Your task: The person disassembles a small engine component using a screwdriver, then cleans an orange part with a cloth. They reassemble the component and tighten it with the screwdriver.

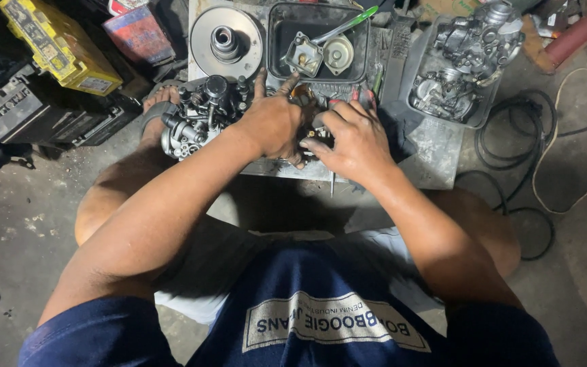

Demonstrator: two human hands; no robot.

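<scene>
View from above, looking down at a person seated on a workshop floor, knees apart, w/ a low metal worktop in front. Both hands are brought together at the centre of the worktop over a small dark carburettor part, mostly hidden by the fingers. The left hand is curled around the part from its left side, thumb raised and index finger lifted toward the tray behind; the part seems to be gripped in the palm, tho the contact itself is covered. The right hand is laid over the part from the right, fingers bent down onto it, pinching or turning something too small to be made out. The part lies directly between the two hands, touching both; its long axis cannot be told. Neither hand is clearly nearer.

Just left of the left hand, a whole carburettor body is set on the worktop, touching the wrist area. Behind the hands, a black rectangular tray is seen, w/ a float bowl, a round cap and a green-handled brush in it. Left of the tray, a round pulley disc. At far right, a 2nd tray holding more carburettors. Black cable is coiled on the floor at right; a yellow battery is stacked at far left.
</scene>
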